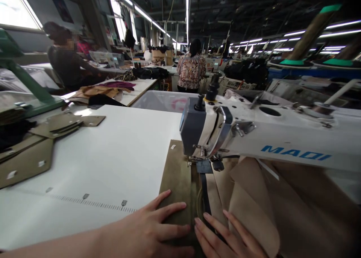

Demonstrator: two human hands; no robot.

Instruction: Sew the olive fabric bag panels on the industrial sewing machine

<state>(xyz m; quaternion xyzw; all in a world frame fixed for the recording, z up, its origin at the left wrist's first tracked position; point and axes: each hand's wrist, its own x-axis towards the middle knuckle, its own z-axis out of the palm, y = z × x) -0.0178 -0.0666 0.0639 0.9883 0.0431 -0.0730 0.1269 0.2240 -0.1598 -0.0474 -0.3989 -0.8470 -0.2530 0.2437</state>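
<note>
Left hand point(156, 228) and right hand point(222, 237) lie open, fingers flat on the olive fabric piece point(176, 179) under the sewing machine head point(205, 132), so the seam looks barely begun, with nearly the whole length unfed.

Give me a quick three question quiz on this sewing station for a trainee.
1. True or false: both hands press flat on the fabric in front of the needle.
2. Which hand rests on the olive fabric piece: A left, B right?
3. What brand name shows on the sewing machine?

Key:
1. True: the left hand and right hand lie open on the cloth.
2. A; the right hand lies by the tan fabric.
3. MAQI.
</note>
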